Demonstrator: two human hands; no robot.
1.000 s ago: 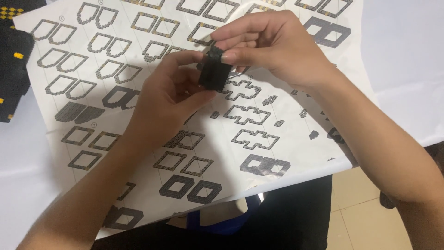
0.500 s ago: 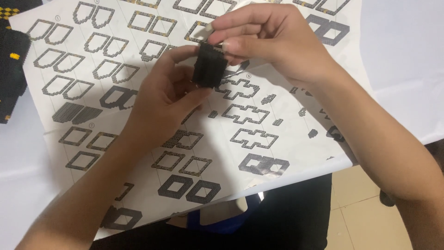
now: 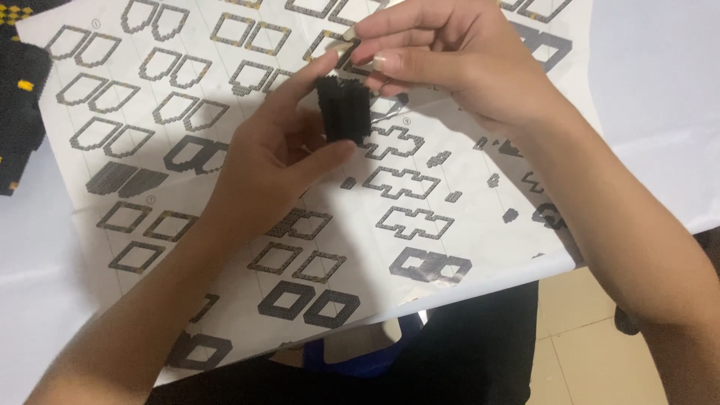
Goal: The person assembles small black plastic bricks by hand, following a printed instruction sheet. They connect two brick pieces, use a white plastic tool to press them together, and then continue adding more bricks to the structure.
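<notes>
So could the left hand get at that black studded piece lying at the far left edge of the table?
Probably not right away: the left hand is busy gripping the small black block, though nothing blocks the way to the black piece.

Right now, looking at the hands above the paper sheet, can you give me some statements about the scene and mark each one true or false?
1. The left hand holds a small black block piece. True.
2. The right hand rests flat on the table. False: it is raised, its fingers at the top of the piece.
3. The instruction sheet lies under the hands. True.
4. The sheet shows colour photographs. False: it shows grey and black outline diagrams.
5. Black and yellow block parts lie at the left edge. True.
</notes>
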